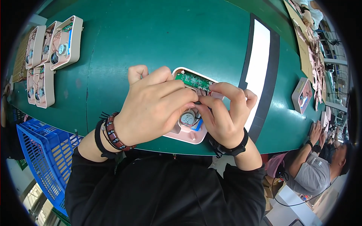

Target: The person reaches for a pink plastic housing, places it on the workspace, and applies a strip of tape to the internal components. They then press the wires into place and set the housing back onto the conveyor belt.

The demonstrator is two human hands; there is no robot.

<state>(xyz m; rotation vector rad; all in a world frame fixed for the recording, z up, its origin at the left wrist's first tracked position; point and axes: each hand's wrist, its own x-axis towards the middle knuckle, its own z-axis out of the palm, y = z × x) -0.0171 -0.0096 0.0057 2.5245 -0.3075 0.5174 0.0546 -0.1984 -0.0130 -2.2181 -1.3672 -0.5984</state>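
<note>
In the middle of the frame, near the lower edge of a green tabletop, an open pale pink housing lies partly hidden beneath two bare hands. The left hand reaches across it; the right hand comes in from its right side. Their bent fingertips meet over the interior at a small dark piece; I cannot tell which hand, if either, grips it. Inside the housing are a green circuit board towards the top, a round silver part lower down, and thin wires near the board. The housing looks light and stiff, probably smooth plastic, best held by its outer walls. The wires seem soft and easily strained, the board fragile, so it should be touched only at its edges.
</note>
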